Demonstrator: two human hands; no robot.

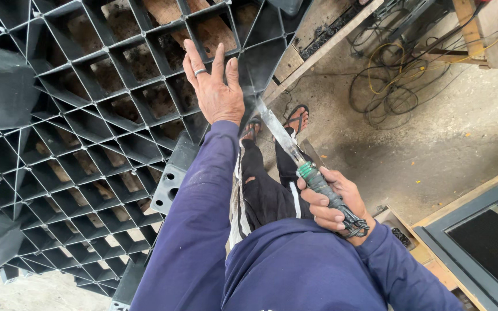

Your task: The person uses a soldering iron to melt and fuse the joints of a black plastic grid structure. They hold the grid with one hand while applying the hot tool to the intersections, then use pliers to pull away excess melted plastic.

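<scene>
My left hand (215,86) lies flat with fingers spread on a large black plastic grid pallet (87,144), near its right edge; a ring is on one finger. My right hand (332,204) grips the wrapped green handle of a knife (283,138). Its long metal blade points up toward the pallet's edge, just right of my left wrist. Both arms wear dark blue sleeves. My legs in dark trousers and my sandalled feet (298,118) show below the blade.
Wooden planks (171,11) lie under the pallet's open cells. Tangled black and yellow cables (393,80) sit on the concrete floor at upper right. A wooden-framed dark panel (491,236) stands at lower right.
</scene>
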